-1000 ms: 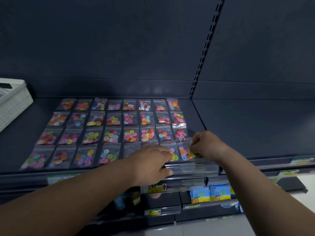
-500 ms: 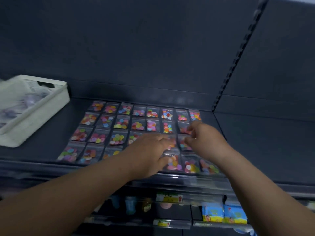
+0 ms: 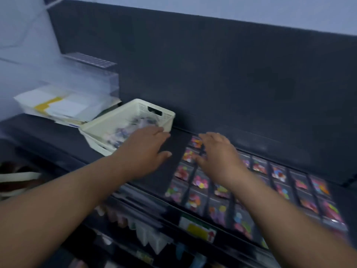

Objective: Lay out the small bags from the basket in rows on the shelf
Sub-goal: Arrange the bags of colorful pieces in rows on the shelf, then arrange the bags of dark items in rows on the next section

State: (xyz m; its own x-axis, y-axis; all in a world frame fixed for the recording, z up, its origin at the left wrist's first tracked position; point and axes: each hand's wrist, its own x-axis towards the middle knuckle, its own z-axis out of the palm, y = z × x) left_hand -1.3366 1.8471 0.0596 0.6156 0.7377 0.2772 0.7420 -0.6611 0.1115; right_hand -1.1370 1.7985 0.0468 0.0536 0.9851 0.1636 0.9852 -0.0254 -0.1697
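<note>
Head view: the basket (image 3: 143, 106) lies left of the laid small bags (image 3: 201, 180). The left hand (image 3: 143, 149) is nearer, at its rim, fingers released and empty. The right hand (image 3: 218, 151) hovers over the rows, fingers released.

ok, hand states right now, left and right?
Left hand: open, empty, beside the basket.
Right hand: open, nothing visibly held, over the small bags.

Paper stack (image 3: 58, 107) near clear plastic drawers (image 3: 90, 74)
</note>
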